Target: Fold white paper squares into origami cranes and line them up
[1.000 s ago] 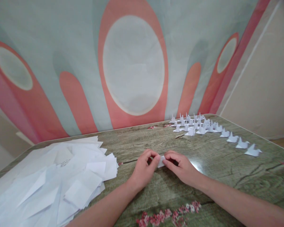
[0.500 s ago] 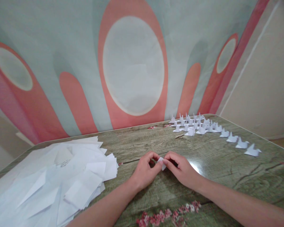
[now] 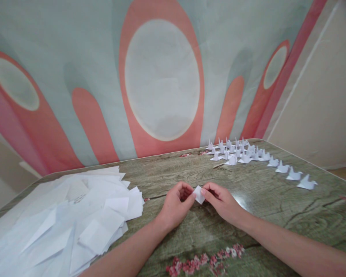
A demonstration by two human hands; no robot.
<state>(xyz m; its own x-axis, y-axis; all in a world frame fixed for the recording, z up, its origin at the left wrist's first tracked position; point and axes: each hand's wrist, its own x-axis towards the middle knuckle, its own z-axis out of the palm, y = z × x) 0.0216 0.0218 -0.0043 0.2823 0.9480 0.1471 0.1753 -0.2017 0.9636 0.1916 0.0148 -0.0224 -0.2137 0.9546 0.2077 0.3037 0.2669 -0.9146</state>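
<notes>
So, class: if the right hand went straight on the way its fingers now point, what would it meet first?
The right hand would first meet the small folded paper it is touching. Beyond that, the left hand seems next in line, though depth is hard to judge here.

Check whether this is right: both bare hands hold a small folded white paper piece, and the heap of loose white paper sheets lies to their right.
Wrong side: the head view shows the heap of loose white paper sheets on the left. The left hand and right hand do hold the small folded white paper piece.
</notes>
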